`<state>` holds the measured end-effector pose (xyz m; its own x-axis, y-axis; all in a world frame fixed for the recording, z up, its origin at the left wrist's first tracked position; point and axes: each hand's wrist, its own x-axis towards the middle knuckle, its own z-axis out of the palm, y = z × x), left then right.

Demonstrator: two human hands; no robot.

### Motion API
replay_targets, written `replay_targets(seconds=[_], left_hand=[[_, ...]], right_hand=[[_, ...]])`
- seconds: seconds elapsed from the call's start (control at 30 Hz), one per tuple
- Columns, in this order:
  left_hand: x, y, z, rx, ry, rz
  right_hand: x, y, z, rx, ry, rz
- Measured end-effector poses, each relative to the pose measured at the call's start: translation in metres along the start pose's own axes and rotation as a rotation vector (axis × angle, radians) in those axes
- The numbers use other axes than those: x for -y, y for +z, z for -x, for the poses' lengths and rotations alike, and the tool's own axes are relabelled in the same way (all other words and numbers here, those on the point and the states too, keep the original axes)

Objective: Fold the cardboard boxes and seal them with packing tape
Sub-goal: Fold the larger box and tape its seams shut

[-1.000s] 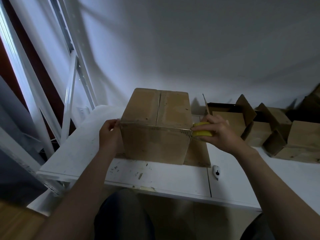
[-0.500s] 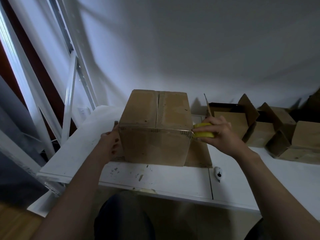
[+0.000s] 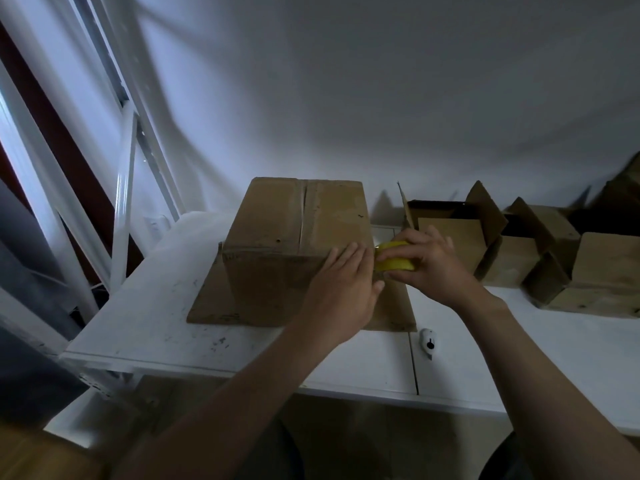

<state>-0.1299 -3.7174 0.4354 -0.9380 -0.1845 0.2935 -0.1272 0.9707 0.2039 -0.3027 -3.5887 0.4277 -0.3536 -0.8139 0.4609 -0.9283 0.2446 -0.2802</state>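
Observation:
A closed brown cardboard box stands on a flat sheet of cardboard on the white table. Its top flaps meet in a centre seam. A strip of tape runs along its front top edge. My left hand lies flat with fingers spread on the box's front right corner, pressing the tape. My right hand holds a yellow tape roll just off the box's right corner, touching my left fingertips.
Several open cardboard boxes with raised flaps stand along the wall on the right. A small white object with a black dot lies near the table's front edge. A white metal rack stands to the left.
My left hand left the box's left corner and slid across the front to the right corner. The right hand with the tape roll stayed by the right corner.

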Motion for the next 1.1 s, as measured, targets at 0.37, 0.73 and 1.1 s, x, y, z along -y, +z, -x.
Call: replay_targets(seconds=[0.37,0.73,1.1], left_hand=[[0.038,-0.012,-0.022,0.363,0.083,-0.057],[0.110,-0.036,-0.028,0.403,-0.103,-0.139],[0.191,-0.036,-0.007,0.017,-0.576,0.449]], right_hand=[[0.000,-0.004,-0.005,0.046,0.021,0.032],[0.003,-0.006,-0.003,0.115,0.086,-0.030],[0.001,-0.001,-0.005,0.156,0.068,-0.190]])
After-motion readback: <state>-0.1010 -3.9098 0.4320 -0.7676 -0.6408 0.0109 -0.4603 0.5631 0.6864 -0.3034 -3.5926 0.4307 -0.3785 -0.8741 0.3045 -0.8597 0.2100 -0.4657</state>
